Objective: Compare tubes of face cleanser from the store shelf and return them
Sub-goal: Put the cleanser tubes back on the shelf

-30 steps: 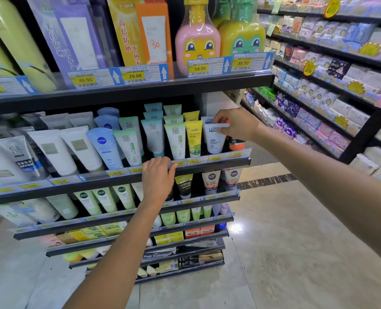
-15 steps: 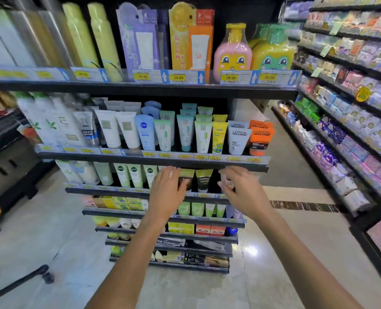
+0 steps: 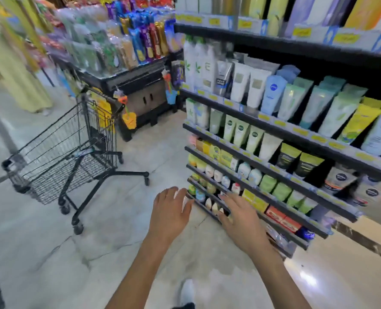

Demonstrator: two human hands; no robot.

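Rows of face cleanser tubes [image 3: 274,94] stand on the tiered black store shelf [image 3: 296,134] at the right, in white, blue, green and yellow. My left hand [image 3: 169,210] hangs in front of me over the floor, fingers spread and holding nothing. My right hand [image 3: 240,217] is beside it, level with the lowest shelf tiers, fingers also spread and empty. Neither hand touches a tube. The picture is blurred by motion.
A black wire shopping cart [image 3: 69,150] stands on the pale floor at the left. Behind it is a dark display stand [image 3: 140,85] stacked with snack packets. A person in yellow clothing [image 3: 13,70] is at the far left. My white shoe [image 3: 187,291] shows below.
The view has swung left, away from the shelf front, bringing the cart into sight. Both hands have dropped from the upper tiers to a lower height and hold nothing.
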